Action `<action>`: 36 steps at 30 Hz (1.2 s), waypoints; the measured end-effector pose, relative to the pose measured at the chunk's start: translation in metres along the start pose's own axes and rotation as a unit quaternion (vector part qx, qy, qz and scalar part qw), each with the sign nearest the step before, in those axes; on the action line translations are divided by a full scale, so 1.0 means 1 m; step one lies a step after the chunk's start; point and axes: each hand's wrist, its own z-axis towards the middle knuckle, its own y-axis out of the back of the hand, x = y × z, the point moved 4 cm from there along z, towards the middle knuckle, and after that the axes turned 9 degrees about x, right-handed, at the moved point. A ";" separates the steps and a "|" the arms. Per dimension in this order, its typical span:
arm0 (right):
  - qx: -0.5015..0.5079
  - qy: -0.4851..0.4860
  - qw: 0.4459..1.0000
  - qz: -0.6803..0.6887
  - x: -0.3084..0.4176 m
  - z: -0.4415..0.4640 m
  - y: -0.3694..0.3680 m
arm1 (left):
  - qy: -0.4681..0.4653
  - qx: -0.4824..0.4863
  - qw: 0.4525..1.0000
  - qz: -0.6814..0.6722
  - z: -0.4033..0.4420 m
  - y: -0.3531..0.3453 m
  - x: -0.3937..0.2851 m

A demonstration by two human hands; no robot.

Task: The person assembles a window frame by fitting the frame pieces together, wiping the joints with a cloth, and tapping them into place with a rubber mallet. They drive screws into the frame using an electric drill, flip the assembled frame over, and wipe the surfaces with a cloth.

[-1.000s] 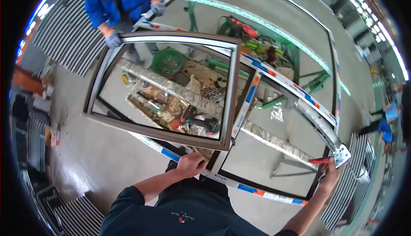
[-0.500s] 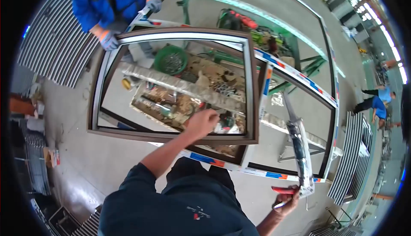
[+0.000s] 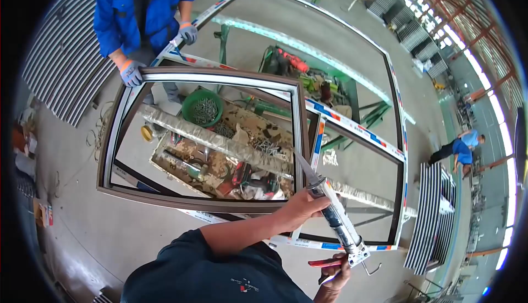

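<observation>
A caulking gun (image 3: 342, 221) with a long nozzle points up and left, its tip over the right side of a brown sash frame (image 3: 301, 132). Near the front of its tube, my left hand (image 3: 300, 209) is closed around it. My right hand (image 3: 334, 275) grips the gun's handle by the red trigger. The sash lies tilted across a larger frame (image 3: 324, 244) with blue and orange tape. A co-worker's gloved hand (image 3: 132, 73) rests on the sash's upper left corner.
Below the frames, a tray (image 3: 165, 174) holds tools, screws and a green bowl (image 3: 202, 106). A green cart (image 3: 344, 75) with tools stands behind. The co-worker (image 3: 144, 11) in blue stands at the upper left. Metal profiles (image 3: 432, 215) are stacked at the right; two people are beyond.
My left hand has moved from over the sash onto the gun's tube. The gun has come left and now tilts toward the sash, still in my right hand.
</observation>
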 end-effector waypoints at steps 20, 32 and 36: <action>0.196 -0.091 0.971 -0.099 0.061 0.160 -0.072 | -0.139 -0.138 0.940 0.280 -0.001 0.016 -0.098; 0.315 -0.188 0.881 -0.299 -0.131 0.351 -0.372 | 0.037 -0.726 0.249 0.640 -0.435 0.146 -0.216; 0.352 -0.227 0.841 -0.341 -0.203 0.408 -0.434 | 0.057 -0.783 0.167 0.597 -0.510 0.177 -0.259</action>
